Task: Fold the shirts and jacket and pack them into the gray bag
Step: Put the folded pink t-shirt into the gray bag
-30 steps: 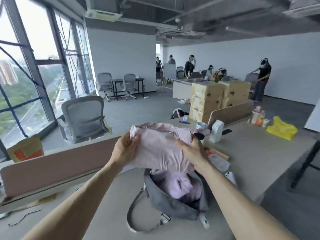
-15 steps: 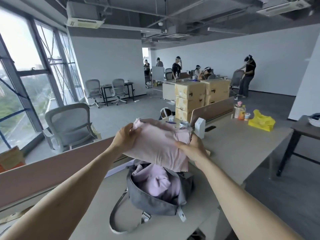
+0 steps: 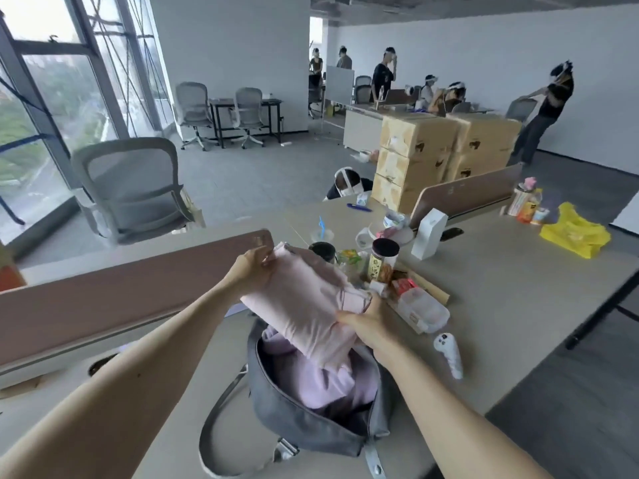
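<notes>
A folded pale pink shirt (image 3: pixel 304 302) is held between both hands, tilted, its lower end dipping into the mouth of the gray bag (image 3: pixel 294 420). My left hand (image 3: pixel 252 271) grips its far upper edge. My right hand (image 3: pixel 363 323) grips its right near edge. The bag stands unzipped on the desk, and a lilac garment (image 3: pixel 321 382) lies inside it, partly covered by the pink shirt. The bag's strap (image 3: pixel 214 440) loops out on the desk at the near left.
Jars, cups, snack packets and a clear box (image 3: pixel 422 309) crowd the desk right behind the bag. A white controller (image 3: pixel 449 354) lies to the right. A brown divider panel (image 3: pixel 121 299) runs along the left. A yellow bag (image 3: pixel 574 233) sits far right. Several people work in the background.
Both hands have lowered the pink shirt, so its lower end now enters the bag. The camera has tilted down and nearer.
</notes>
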Available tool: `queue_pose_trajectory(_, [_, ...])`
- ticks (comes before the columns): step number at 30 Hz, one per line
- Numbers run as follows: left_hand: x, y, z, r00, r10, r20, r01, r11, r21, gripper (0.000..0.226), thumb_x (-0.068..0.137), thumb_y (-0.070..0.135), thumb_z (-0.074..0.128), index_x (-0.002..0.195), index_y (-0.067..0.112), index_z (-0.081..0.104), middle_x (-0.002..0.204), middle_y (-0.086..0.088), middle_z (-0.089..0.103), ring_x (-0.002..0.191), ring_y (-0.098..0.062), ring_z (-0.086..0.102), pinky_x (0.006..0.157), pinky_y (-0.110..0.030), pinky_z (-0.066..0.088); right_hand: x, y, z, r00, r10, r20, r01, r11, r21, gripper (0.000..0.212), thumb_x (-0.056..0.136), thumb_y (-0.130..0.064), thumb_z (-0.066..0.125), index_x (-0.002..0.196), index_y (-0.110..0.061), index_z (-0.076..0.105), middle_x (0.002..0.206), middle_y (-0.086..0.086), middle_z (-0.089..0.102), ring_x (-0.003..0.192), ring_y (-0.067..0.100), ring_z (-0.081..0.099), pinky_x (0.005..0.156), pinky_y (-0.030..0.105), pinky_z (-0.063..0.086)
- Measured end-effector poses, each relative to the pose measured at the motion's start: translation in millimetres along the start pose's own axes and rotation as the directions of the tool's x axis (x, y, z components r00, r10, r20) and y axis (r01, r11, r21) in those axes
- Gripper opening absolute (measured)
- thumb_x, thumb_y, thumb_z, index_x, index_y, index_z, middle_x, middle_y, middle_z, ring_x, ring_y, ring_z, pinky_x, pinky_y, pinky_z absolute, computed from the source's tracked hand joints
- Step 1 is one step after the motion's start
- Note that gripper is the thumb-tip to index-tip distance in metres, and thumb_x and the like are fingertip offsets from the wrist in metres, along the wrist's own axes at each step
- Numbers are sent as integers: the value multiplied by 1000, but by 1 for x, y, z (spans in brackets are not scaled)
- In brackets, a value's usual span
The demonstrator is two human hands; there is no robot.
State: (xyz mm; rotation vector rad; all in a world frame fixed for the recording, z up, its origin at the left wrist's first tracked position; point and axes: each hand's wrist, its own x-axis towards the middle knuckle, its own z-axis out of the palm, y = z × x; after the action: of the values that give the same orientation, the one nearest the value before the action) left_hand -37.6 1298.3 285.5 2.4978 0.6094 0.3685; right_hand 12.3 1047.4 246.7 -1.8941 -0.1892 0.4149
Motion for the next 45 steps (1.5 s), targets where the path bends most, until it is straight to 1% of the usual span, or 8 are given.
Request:
queue_pose_trajectory(10, [57,-83,143,963,-125,238,135,990,-30,20,97,16,47,107,12,65,101,-19,69,95,-39,65,72,-41,49,36,92,50,958,282,59,-263,939,-221,54,65,-37,80,110,-24,55,107,-1,65,95,22,66,76,37,57])
queue_pose_trajectory(15, [43,-95,209,921,-210,328,210,977,36,45,101,22,45,146,27,44,135,-16,58,123,-37,54,100,-57,42,40,131,53,926,377,-12,-362,879,-311,33,67,-41,69,92,-23,55,77,3,72,62,24,71,62,45,60])
queue_pose_trajectory(19, [12,-83,228,959,-174,225,139,977,165,54,94,16,41,147,23,34,146,-6,36,134,-30,37,110,-55,27,40,144,54,955,296,12,-258,850,-460,31,75,-42,66,88,-19,51,84,7,71,75,31,68,67,43,56])
queue_pose_trajectory(26, [-43,-61,237,922,-105,373,74,993,96,83,87,80,33,156,48,-1,165,13,-3,154,-19,-12,114,-59,-16,66,102,23,981,-16,193,154,671,-725,41,79,-57,62,101,-24,51,92,-1,62,85,25,61,63,33,44])
queue_pose_trajectory(31, [-43,-44,240,865,-178,468,126,982,142,113,70,95,35,155,42,-16,164,7,-20,149,-22,-28,115,-59,-13,113,113,7,955,-22,297,269,496,-826,42,89,-53,59,107,-16,50,109,8,57,101,31,58,78,38,47])
queue_pose_trajectory(34, [-41,-34,255,836,-273,475,171,954,246,115,57,103,22,150,50,-21,164,11,-22,150,-23,-25,112,-77,-2,131,131,5,940,6,340,279,559,-781,26,99,-32,49,82,-15,39,97,17,64,95,39,62,69,39,43])
queue_pose_trajectory(40, [-30,-24,286,833,-352,426,223,919,324,119,50,104,14,150,51,-19,167,5,-15,152,-20,-18,107,-77,-9,166,126,-36,964,8,265,154,798,-583,34,98,-18,47,69,-6,34,65,11,47,70,37,45,61,39,31])
queue_pose_trajectory(45, [-19,-5,288,823,-370,430,230,910,344,124,49,104,11,155,43,-6,167,-1,-11,154,-22,-12,106,-79,-8,159,133,-40,897,46,440,282,709,-647,28,98,-25,48,76,-10,39,77,8,47,84,37,52,68,38,33])
